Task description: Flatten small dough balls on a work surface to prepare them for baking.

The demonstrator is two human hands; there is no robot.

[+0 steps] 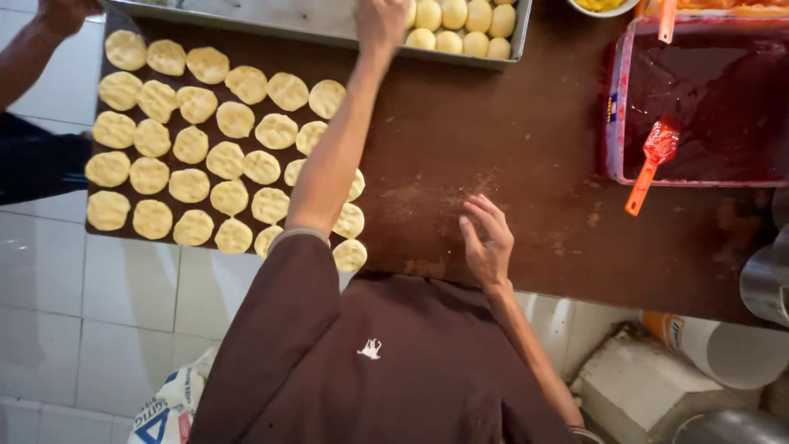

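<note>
Dough discs [190, 145] beside left hand [380, 23].

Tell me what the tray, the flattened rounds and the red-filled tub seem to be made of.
The tray looks like dull brushed metal, grey with a soft sheen. The flattened rounds look like raw dough: pale yellow, matte, with finger dents. The tub appears to be clear plastic, its see-through wall showing glossy red jam inside.

About thirty flat dough rounds [190, 145] lie on the brown surface [509, 140]. One metal tray [271, 20] holds at least nine dough balls [460, 25]. One red tub [699, 107] has two orange spoons [649, 164] in it
</note>
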